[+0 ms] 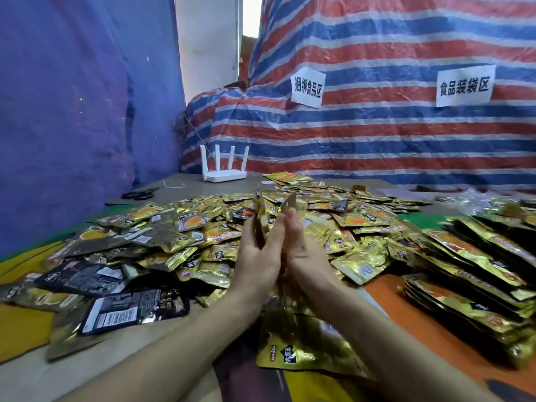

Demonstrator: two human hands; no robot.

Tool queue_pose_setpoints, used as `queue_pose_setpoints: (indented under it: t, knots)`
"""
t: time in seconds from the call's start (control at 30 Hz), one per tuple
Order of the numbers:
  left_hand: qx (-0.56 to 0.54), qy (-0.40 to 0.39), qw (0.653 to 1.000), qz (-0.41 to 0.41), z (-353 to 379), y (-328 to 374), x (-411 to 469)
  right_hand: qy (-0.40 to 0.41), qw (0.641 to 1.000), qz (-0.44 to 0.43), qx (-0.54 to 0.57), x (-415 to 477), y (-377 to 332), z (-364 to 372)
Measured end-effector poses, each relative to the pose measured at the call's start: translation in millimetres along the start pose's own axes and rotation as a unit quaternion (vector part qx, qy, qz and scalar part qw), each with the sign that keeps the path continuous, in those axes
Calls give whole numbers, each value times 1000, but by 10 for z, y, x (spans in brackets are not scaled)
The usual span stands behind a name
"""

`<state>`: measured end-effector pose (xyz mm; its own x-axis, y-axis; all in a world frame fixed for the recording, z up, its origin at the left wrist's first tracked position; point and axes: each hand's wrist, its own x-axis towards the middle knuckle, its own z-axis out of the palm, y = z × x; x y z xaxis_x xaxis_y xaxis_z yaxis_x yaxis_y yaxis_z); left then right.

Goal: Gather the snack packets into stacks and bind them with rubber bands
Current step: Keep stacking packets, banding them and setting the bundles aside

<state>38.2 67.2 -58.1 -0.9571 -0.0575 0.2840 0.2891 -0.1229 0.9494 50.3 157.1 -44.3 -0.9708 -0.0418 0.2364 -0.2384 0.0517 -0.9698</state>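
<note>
Fingers [277, 227] and thumb of the left hand [256, 253] grasp a small upright sheaf of gold foil snack packets [260, 211]. The right hand [301, 248] is released, its fingers lying nearly straight and pressed flat against the sheaf's far face. The sheaf is held on edge between the two palms, just above the loose heap of gold and black foil packets [188, 227] that covers the middle of the grey-brown bench [179, 190]. This hold probably serves to square the packet edges so that a band will seat evenly.

No rubber band is visible on either hand. A thin pale loop [174, 185] lies at the back of the bench beside the black scissors [139, 194], but whether it is a band cannot be told.

Leaning rows of stacked gold packets [478, 271] lie well apart on the right, presumably finished work kept clear of the unsorted heap; their bands cannot be made out.

A white four-antenna router [224, 169] stands at the back, in front of a red, white and blue striped tarpaulin [377, 134].

The step in hand appears to be gathering and aligning, with binding not yet begun.
</note>
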Motion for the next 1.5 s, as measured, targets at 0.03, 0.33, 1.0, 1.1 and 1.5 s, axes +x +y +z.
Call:
queue_pose_setpoints:
  t: [0.03,0.33,1.0,1.1,1.5]
  knots:
    - [0,-3,1000,22,12,-2,-34,10,1000,5,21,-14,53,87]
    - [-77,-98,991,45,-41,-149,-123,0,921,87,379,-99,162,179]
    - [17,-196,977,85,-167,-147,-99,32,953,24,301,-22,141,60]
    - [-41,-174,977,114,-105,-135,-116,44,962,-20,269,-16,65,85]
    - [-123,-69,988,55,-25,-173,-146,89,951,33,293,-54,175,176]
